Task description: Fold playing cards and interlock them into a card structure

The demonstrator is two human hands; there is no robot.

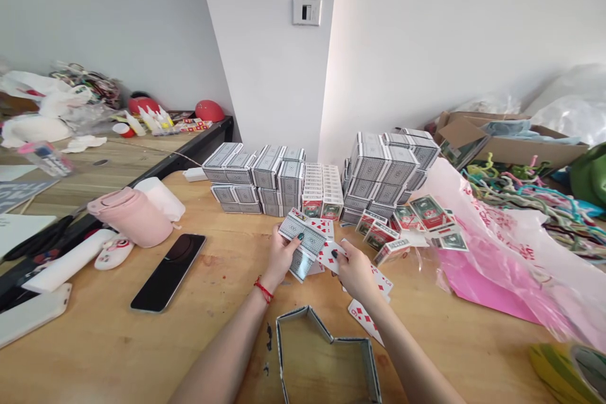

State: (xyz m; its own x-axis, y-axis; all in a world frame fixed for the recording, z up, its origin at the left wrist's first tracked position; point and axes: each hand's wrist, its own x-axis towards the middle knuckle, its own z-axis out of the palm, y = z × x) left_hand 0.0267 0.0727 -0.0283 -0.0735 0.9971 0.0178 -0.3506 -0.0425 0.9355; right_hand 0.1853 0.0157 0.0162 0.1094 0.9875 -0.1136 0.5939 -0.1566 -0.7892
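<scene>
Playing cards [303, 237], probably light, springy and slick, best taken by their edges, are just beyond the card-walled frame [350, 341]; the left hand [283, 252] grips several, the right hand [353, 268] pinches a red-pipped card [326, 257].

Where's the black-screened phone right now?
In the head view, the phone lies screen up on the wooden table, well to the left of the left hand, just on the near side of the pink container.
</scene>
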